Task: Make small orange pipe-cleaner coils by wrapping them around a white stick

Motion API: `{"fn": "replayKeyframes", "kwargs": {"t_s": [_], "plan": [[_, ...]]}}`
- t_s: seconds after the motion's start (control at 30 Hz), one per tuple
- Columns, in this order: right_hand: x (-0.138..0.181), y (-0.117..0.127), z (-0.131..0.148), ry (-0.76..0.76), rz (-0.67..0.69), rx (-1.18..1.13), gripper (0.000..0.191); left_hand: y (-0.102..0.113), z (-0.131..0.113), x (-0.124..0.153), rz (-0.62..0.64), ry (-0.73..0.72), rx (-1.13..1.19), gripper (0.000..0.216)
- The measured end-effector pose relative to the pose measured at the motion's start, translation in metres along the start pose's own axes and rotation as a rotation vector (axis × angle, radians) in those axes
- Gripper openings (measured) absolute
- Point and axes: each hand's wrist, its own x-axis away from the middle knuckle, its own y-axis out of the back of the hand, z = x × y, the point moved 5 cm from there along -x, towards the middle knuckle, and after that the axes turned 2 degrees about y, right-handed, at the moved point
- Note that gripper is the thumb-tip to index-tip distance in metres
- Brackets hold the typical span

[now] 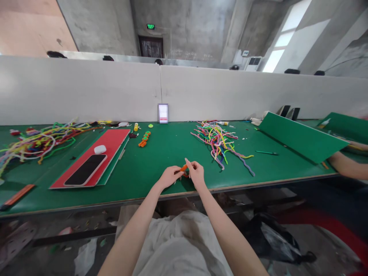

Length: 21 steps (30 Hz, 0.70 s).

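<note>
At the front edge of the green table, my left hand (pixel 169 177) and my right hand (pixel 196 174) meet, fingers closed. Between their fingertips is an orange pipe cleaner (pixel 183 168), bent into a small piece; its lower part is partly hidden by my fingers. To the left and farther back lies a row of small orange and green fuzzy pieces (pixel 144 138). A loose heap of multicoloured pipe cleaners (pixel 217 140) spreads out beyond my right hand.
On the left, a black phone (pixel 85 170) and a white case (pixel 100 149) rest on a red board (pixel 115 140). A tangle of pipe cleaners (pixel 43 142) lies farther left. A phone (pixel 163 113) stands against the partition. At right, a green board (pixel 301 136) leans near another person's arm (pixel 349 165).
</note>
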Motion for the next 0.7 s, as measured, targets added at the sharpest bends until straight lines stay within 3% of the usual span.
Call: {"fn": "replayKeyframes", "kwargs": {"t_s": [0.2, 0.7], "plan": [[0.0, -0.001, -0.004, -0.035, -0.013, -0.021, 0.041, -0.001, 0.001, 0.0, -0.006, 0.011, 0.013, 0.026], [0.004, -0.012, 0.006, -0.014, 0.272, -0.259, 0.041, 0.001, 0.003, 0.002, 0.007, 0.089, 0.188, 0.033]]}}
